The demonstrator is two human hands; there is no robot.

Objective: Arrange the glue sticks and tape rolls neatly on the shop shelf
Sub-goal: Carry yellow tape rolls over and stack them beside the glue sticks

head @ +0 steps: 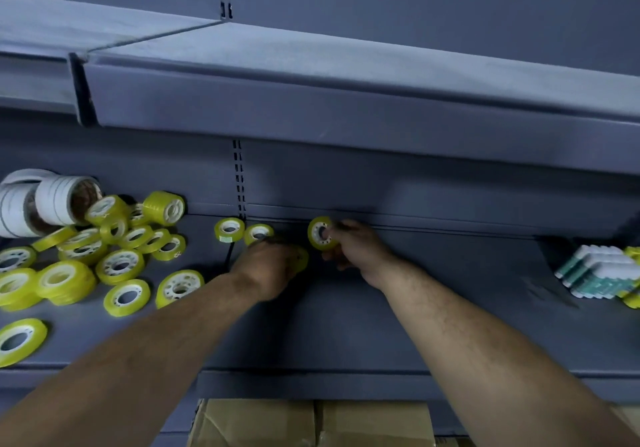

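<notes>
Yellow roll (320, 233): likely light, rigid, slick; hold at rim and core, as right hand (356, 246) pinches it. Left hand (273, 266) covers second roll (302, 259); grip unclear.

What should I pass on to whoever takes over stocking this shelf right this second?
Right hand: pinches a yellow tape roll, upright near the shelf's back wall.
Left hand: seems to grip a second yellow roll, mostly hidden and blurred.
Done: two upright rolls lined along the back.
Left: the loose yellow pile and white tape rolls on the left. The glue sticks sit in packs on the far right.
</notes>
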